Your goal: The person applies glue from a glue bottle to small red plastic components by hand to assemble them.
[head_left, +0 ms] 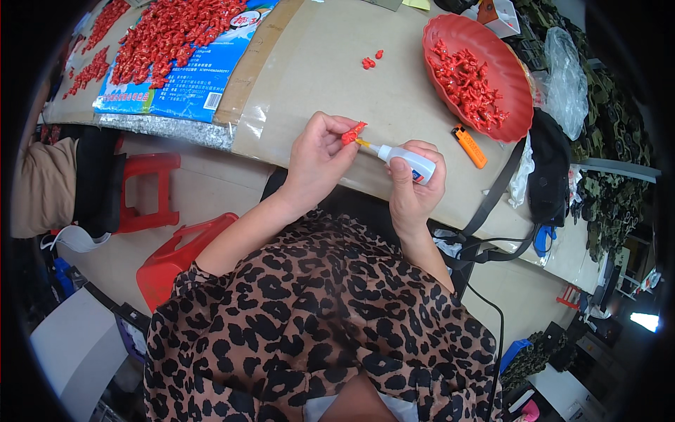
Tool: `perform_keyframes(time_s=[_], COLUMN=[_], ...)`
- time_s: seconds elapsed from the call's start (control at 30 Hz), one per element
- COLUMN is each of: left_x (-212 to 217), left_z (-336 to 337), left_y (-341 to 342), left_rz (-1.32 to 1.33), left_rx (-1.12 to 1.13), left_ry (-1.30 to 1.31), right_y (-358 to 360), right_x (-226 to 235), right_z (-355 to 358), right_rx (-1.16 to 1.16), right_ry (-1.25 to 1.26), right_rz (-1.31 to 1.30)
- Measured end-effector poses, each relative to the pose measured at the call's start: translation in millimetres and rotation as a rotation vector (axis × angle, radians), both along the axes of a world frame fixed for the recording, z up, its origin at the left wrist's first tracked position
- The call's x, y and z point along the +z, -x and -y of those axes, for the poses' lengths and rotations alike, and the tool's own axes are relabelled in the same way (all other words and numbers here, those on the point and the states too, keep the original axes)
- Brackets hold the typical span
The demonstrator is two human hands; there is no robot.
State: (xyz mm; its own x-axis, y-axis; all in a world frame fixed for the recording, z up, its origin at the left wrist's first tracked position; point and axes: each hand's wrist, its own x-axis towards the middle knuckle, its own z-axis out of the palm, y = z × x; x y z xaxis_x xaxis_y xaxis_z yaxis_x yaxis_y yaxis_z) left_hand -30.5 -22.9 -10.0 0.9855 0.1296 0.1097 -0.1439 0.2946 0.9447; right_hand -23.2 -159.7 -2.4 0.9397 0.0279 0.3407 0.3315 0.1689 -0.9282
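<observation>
My left hand (320, 158) pinches a small glossy red figurine part (352, 134) between thumb and fingertips, above the table's near edge. In my right hand (416, 184) is a white glue bottle (410, 163), tilted with its yellowish nozzle tip (363, 143) pointing left at the red part. The tip meets or nearly meets the part; which one I cannot tell. Further back on the table lie a few loose red pieces (369, 63). A red scalloped bowl (517, 91) at the right holds a pile of similar red pieces (467, 84).
An orange cutter-like tool or lighter (470, 147) lies near the bowl. A black bag (550, 169) with a strap sits at the right edge. Many red pieces (172, 35) cover a blue printed sheet (183, 95) at the left. Red stools (172, 264) stand below.
</observation>
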Motion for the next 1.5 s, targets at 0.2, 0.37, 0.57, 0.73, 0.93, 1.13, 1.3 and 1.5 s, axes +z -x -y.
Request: perform_keyframes(time_s=[0.2, 0.37, 0.57, 0.73, 0.93, 1.13, 1.3, 1.5], left_x=[0.7, -0.4, 1.3, 0.2, 1.9, 2.3, 0.7, 5.0], left_z=[0.7, 0.2, -0.2, 0.1, -0.1, -0.2, -1.0, -4.6], left_y=[0.3, -0.3, -0.3, -0.6, -0.1, -0.6, 0.1, 0.1], left_rz=[-0.007, -0.001, -0.020, -0.007, -0.014, -0.009, -0.010, -0.086], left_rx=[-0.004, -0.005, -0.003, -0.005, -0.006, -0.001, -0.015, -0.082], left_ry=[-0.014, -0.014, -0.002, 0.001, -0.008, -0.006, 0.023, 0.059], right_y=[-0.5, -0.8, -2.1, -2.4, -2.7, -4.1, -12.9, -22.3], right_x=[0.1, 1.8, 1.2, 0.8, 3.6, 4.2, 12.7, 12.9], right_z=[0.7, 0.3, 0.5, 0.7, 2.8, 2.6, -4.4, -7.3], right_rx=[-0.002, -0.003, 0.002, -0.002, -0.004, -0.036, 0.071, 0.137], right_ry=[0.003, 0.026, -0.043, -0.026, 0.004, 0.009, -0.469, -0.700], right_rz=[-0.005, -0.008, -0.038, -0.035, -0.043, -0.010, -0.366, -0.562])
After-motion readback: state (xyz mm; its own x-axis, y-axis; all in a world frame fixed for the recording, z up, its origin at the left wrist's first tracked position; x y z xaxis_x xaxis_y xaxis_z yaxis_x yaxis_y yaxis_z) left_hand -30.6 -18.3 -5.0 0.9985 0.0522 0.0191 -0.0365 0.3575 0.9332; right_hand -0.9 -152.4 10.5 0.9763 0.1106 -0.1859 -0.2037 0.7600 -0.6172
